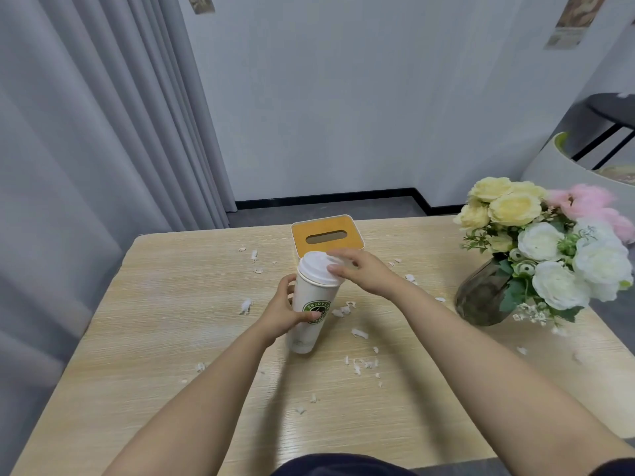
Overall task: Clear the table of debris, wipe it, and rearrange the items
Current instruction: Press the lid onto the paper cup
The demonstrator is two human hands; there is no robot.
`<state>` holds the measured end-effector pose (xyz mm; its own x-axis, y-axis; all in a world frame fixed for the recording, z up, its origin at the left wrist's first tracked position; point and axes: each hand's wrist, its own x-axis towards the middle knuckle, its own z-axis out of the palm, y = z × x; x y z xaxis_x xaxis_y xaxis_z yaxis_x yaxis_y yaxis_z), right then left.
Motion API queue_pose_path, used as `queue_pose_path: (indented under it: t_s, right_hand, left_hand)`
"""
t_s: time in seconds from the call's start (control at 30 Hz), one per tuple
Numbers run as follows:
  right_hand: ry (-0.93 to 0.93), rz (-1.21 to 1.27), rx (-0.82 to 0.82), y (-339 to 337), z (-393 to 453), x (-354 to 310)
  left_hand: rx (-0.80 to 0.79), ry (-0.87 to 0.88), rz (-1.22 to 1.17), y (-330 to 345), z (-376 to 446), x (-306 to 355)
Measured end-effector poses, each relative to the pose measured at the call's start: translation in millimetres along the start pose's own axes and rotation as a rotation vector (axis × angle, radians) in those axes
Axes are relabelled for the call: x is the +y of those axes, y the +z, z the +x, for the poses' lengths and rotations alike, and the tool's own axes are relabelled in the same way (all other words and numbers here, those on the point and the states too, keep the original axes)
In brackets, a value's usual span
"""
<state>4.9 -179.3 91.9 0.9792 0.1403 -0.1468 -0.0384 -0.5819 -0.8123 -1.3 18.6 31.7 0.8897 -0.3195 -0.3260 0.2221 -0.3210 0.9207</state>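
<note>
A tall white paper cup (pixel 311 316) with a green round logo stands near the middle of the light wooden table (pixel 165 324). My left hand (pixel 283 310) grips the cup's side, thumb across the logo. My right hand (pixel 360 271) holds the cup's white lid (pixel 316 269) from the right, fingers curled over its rim. Several small white scraps of debris (pixel 360 364) lie scattered over the tabletop, on both sides of the cup.
A tissue box (pixel 326 233) with a wooden slotted top stands just behind the cup. A dark glass vase (pixel 482 297) with white, yellow and pink flowers stands at the table's right edge. Grey curtains hang on the left.
</note>
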Motion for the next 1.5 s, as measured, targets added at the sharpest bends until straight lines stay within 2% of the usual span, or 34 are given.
queue_pose_path:
  t_s: [0.2, 0.43, 0.73, 0.93, 1.13, 1.3, 1.5]
  right_hand:
    - [0.038, 0.092, -0.127, 2, -2, 3]
    - [0.027, -0.004, -0.018, 7, 1, 1]
    - [0.092, 0.159, -0.113, 1, -3, 3]
    - [0.076, 0.157, -0.042, 1, -3, 5]
    - [0.04, 0.159, 0.013, 7, 2, 8]
    - [-0.001, 0.096, 0.019, 18, 6, 6]
    - [-0.02, 0.052, -0.01, 33, 8, 7]
  left_hand:
    - [-0.044, 0.007, -0.072, -1, -3, 8]
    - [-0.035, 0.012, -0.065, -1, -2, 11]
    - [-0.049, -0.023, -0.03, 1, 0, 10]
    - [-0.029, 0.022, 0.097, 5, 5, 20]
    - [-0.1, -0.089, -0.118, -6, 11, 29]
    - [0.027, -0.199, -0.446, -8, 11, 34]
    - [0.021, -0.158, -0.33, -10, 12, 24]
